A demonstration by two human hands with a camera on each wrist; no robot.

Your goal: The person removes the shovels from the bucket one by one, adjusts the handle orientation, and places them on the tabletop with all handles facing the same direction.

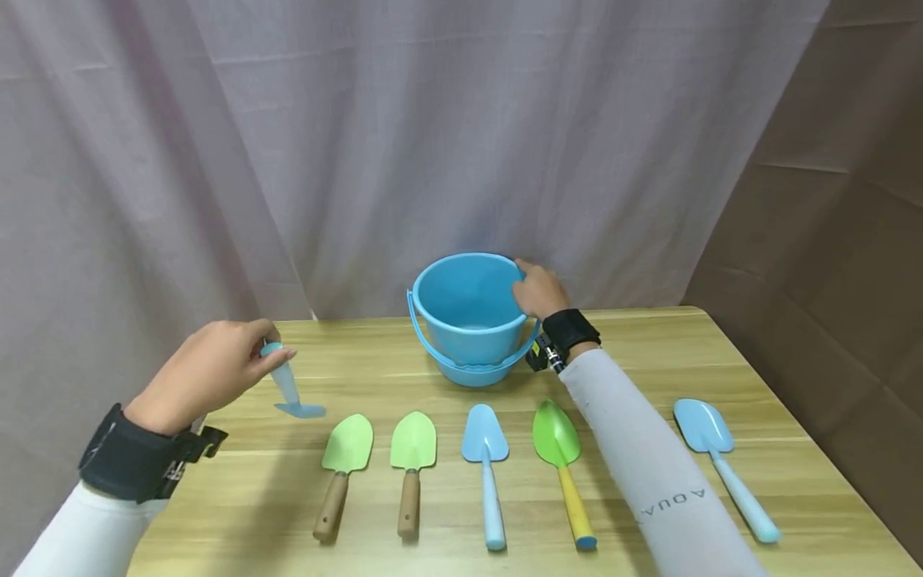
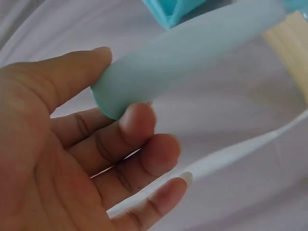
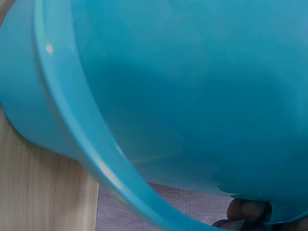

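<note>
Pale blue toy hoe hangs blade-down at the tabletop's left, pinched at its handle top by your left hand. It looks light, stiff and slick; grip mid-handle. Your right hand's fingers clasp the blue bucket's far-right rim.

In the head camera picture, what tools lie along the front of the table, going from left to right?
Blue hoe held in the left hand → pale green trowel → second green trowel → light blue shovel → green shovel, yellow handle → blue shovel.
</note>
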